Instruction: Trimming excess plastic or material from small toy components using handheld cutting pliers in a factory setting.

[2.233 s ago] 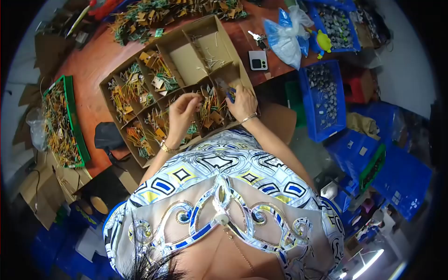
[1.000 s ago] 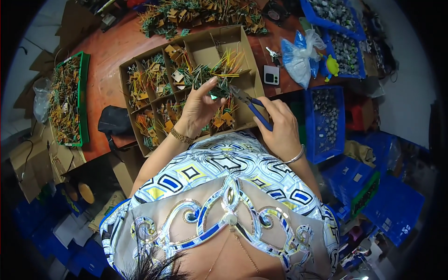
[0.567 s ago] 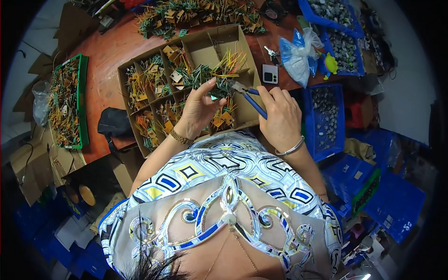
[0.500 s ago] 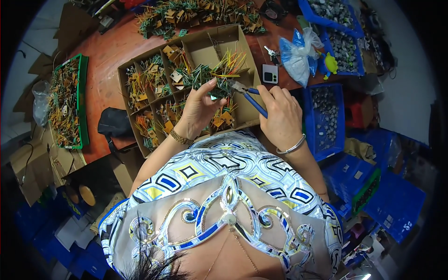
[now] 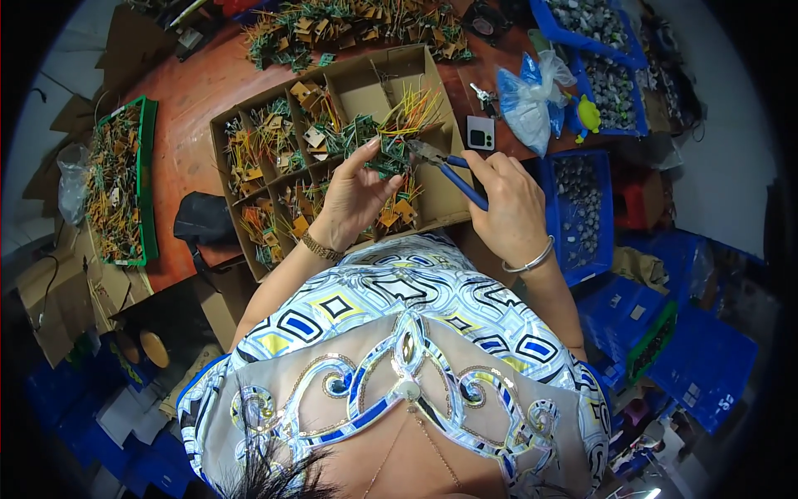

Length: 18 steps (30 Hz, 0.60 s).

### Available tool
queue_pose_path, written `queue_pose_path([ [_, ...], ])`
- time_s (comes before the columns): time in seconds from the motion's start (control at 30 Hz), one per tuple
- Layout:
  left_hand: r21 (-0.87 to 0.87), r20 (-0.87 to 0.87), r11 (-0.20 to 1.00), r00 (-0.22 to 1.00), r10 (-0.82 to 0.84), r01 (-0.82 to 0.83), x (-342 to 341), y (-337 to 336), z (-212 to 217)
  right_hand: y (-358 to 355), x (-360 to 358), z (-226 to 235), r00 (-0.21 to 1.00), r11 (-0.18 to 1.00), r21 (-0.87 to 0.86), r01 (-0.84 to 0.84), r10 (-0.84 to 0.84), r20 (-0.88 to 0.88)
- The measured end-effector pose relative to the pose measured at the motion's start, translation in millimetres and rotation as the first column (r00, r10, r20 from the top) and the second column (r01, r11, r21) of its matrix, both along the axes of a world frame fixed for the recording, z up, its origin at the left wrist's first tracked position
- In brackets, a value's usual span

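My left hand (image 5: 356,195) is closed on a bunch of small green circuit boards (image 5: 389,158), thumb and fingers pinching its near side. Yellow and orange wires (image 5: 413,112) fan out from the boards toward the far right. My right hand (image 5: 509,200) grips a pair of blue-handled cutting pliers (image 5: 453,173). The plier jaws point left and lie right beside the boards; I cannot tell whether they touch a wire. Under both hands sits a divided cardboard box (image 5: 353,90), several compartments filled with wired boards.
A green tray (image 5: 150,183) of wired boards stands at the left. More boards (image 5: 357,29) are heaped at the far side. On the right are a white device (image 5: 480,133), keys (image 5: 482,96), a plastic bag (image 5: 528,104) and a blue bin (image 5: 611,208) of small grey parts.
My right hand has drawn slightly to the right with the pliers. The board bunch has turned a little in my left hand, its wires now pointing more upward.
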State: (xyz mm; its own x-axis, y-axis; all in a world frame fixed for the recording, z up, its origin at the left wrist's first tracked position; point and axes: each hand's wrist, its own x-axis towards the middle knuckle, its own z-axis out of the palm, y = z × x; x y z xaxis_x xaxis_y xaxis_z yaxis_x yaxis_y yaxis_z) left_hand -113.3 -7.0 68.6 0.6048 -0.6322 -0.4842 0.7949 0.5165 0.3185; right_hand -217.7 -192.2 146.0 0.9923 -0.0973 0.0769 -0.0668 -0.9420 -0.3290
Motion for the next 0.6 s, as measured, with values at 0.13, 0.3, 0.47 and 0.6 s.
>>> queue_pose_path([
  [0.13, -0.001, 0.005, 1.0, 1.0, 0.007, -0.007, 1.0, 0.2, -6.1, -1.0, 0.1, -2.4, 1.0, 1.0, 0.001, -0.014, 0.014, 0.025],
  [0.3, 0.03, -0.023, 1.0, 1.0, 0.01, -0.009, 0.2, 1.3, -9.6, -0.5, 0.3, -3.2, 0.999, 1.0, -0.008, -0.024, 0.024, 0.031],
  [0.47, 0.022, 0.052, 0.999, 0.998, -0.033, 0.032, -0.8, 6.8, -21.1, -0.8, -0.4, -3.4, 0.999, 0.999, -0.038, -0.033, 0.034, 0.013],
  [0.6, -0.009, 0.067, 0.999, 0.997, -0.048, 0.049, -0.3, -0.3, -3.4, -9.5, -0.8, -7.2, 0.999, 0.999, 0.019, -0.04, 0.04, -0.009],
])
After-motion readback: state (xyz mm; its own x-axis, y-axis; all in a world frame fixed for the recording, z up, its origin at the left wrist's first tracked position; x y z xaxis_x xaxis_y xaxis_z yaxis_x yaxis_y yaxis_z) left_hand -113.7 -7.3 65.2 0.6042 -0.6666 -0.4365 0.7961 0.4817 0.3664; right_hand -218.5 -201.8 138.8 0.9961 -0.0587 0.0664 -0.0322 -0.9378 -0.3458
